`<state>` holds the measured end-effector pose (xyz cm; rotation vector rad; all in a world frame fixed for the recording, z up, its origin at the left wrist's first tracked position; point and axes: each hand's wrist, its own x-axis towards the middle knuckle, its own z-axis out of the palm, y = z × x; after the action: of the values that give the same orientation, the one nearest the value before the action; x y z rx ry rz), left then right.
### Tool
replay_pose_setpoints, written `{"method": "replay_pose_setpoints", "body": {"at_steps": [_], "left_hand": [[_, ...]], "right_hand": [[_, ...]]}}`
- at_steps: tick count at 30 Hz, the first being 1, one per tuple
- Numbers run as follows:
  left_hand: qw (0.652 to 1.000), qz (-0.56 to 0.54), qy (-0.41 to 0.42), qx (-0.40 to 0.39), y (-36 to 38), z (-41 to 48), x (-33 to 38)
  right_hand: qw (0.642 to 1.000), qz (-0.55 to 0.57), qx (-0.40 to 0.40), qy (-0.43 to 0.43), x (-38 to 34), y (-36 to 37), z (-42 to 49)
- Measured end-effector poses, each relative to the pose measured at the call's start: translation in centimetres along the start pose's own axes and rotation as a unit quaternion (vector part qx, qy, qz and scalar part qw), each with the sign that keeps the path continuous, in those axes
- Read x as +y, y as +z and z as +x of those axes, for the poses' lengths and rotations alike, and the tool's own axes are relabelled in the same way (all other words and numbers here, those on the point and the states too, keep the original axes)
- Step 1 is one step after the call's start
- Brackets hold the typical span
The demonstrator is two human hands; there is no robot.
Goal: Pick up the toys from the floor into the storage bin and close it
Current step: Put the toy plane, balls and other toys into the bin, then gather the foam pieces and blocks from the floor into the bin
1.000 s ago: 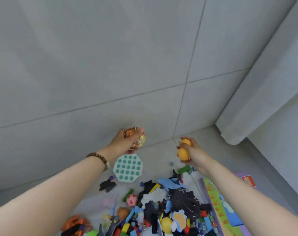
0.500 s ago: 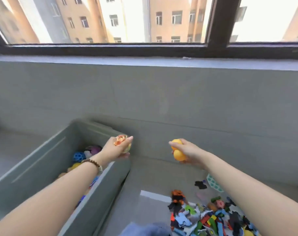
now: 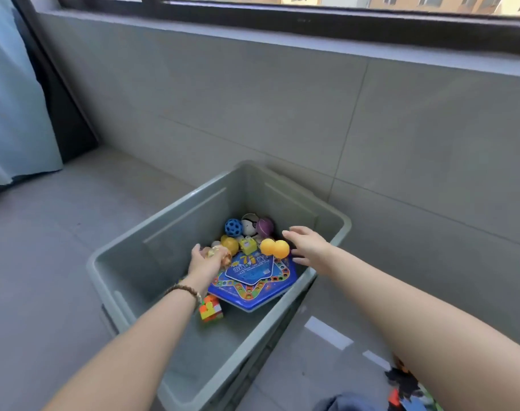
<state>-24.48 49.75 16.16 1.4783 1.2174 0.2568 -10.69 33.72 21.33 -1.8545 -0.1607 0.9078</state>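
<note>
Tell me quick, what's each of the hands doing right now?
Left hand: grips the glittery orange ball over the storage bin.
Right hand: open, holding nothing; two yellow balls just beside its fingers.

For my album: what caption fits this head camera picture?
Left hand holds a toy over the bin; open right hand beside two orange balls.

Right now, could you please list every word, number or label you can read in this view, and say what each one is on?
"7" and "1": large yellow numerals on the blue game board in the storage bin.
Other print on that board: too blurred to read.
White label on the yellow-green cube: too small to read.
The glittery ball in the left hand: no readable text.
</note>
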Motion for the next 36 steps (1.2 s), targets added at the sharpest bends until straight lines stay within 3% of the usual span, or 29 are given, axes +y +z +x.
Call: {"method": "replay_pose_setpoints", "body": {"at_steps": [2, 5, 10, 13, 17, 22, 27, 36], "left_hand": [[0.998, 0.057, 0.033, 0.002, 1.3, -0.3, 0.7], [0.978, 0.186, 0.098, -0.010, 2.9, -1.7, 2.2], [0.924, 0.295, 0.239, -0.056, 7.7, -6.1, 6.4], [0.878, 0.347, 0.309, -0.113, 11.9, -9.8, 8.3], [0.831, 0.393, 0.342, -0.197, 18.4, -15.2, 8.9], [0.786, 0.454, 0.319, -0.272, 25.4, -20.6, 6.0], [0.776, 0.480, 0.214, -0.348, 29.8, -22.5, -1.6], [0.818, 0.440, 0.039, -0.369, 33.4, -20.3, -13.2]], "right_hand": [[0.995, -0.079, 0.043, -0.050, 0.9, -1.2, 0.3], [0.980, -0.175, 0.039, -0.088, 1.6, -5.0, -0.9], [0.941, -0.328, 0.054, -0.067, 2.9, -14.3, -5.5], [0.932, -0.347, 0.095, -0.033, 4.7, -20.2, -9.3], [0.937, -0.318, 0.139, 0.024, 9.4, -26.7, -14.2], [0.953, -0.260, 0.131, 0.088, 17.0, -30.2, -18.2], [0.967, -0.178, 0.120, 0.139, 25.5, -30.7, -19.5], [0.958, 0.006, 0.177, 0.226, 37.6, -28.8, -16.3]]}}
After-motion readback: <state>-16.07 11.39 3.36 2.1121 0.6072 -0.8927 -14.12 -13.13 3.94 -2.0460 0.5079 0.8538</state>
